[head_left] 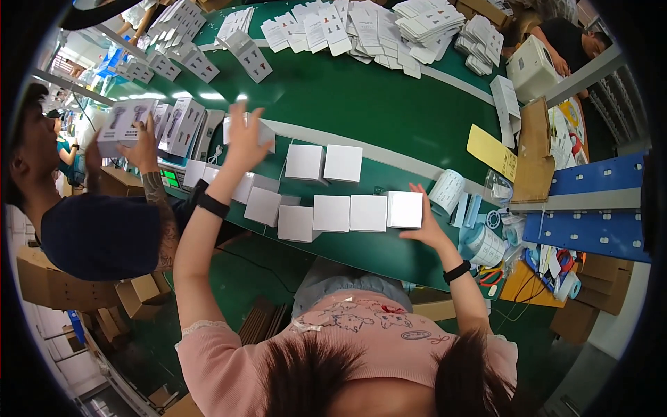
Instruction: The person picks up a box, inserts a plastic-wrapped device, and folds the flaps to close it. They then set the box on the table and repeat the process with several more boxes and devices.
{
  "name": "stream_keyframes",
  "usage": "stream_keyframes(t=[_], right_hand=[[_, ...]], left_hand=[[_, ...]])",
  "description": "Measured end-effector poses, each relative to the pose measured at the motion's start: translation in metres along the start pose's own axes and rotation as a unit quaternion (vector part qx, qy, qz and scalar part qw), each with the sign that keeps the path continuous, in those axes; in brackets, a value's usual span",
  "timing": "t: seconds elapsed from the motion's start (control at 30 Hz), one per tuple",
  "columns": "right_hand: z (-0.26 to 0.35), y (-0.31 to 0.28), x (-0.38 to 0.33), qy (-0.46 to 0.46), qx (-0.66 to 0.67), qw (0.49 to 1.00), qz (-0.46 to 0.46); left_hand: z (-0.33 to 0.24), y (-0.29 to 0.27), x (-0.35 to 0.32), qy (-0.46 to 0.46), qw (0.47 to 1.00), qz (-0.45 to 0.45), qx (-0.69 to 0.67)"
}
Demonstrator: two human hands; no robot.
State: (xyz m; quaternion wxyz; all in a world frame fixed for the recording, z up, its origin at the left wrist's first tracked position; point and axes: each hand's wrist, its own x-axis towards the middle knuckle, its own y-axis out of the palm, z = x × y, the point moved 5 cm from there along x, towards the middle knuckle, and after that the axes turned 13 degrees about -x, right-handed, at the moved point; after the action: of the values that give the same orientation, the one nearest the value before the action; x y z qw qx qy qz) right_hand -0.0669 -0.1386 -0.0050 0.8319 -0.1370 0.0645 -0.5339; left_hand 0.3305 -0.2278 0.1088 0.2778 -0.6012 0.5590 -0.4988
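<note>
Many small white boxes (331,213) in rows on the green table (361,104). Left hand (244,139) spread open, fingertips on a far box (266,132), not closed round it. Right hand (425,224) open, flat against the end box (405,209), gripping nothing. Probably lining up; next calls for a gentle, straight push. Smooth cardboard, square, sharp corners.

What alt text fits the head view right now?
A person's right hand touches the end white box in a row on a green belt, while the left hand reaches to another box.
</note>
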Motion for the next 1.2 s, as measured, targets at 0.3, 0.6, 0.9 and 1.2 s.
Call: stream_keyframes(t=[0.3, 0.6, 0.9, 1.2], right_hand=[[-0.007, 0.01, 0.0, 0.05, -0.036, 0.998, -0.009], [-0.007, 0.008, -0.001, 0.05, -0.027, 0.998, -0.027], [-0.012, 0.01, 0.0, 0.054, -0.028, 0.997, -0.042], [-0.009, 0.009, -0.001, 0.057, -0.021, 0.997, -0.036]], left_hand=[[-0.123, 0.067, 0.0, 0.15, 0.918, 0.368, -0.012], [-0.091, 0.071, 0.003, 0.182, 0.907, 0.379, -0.02], [-0.1, 0.061, 0.0, 0.192, 0.919, 0.344, -0.009], [-0.037, 0.029, 0.03, 0.244, 0.922, 0.294, 0.063]])
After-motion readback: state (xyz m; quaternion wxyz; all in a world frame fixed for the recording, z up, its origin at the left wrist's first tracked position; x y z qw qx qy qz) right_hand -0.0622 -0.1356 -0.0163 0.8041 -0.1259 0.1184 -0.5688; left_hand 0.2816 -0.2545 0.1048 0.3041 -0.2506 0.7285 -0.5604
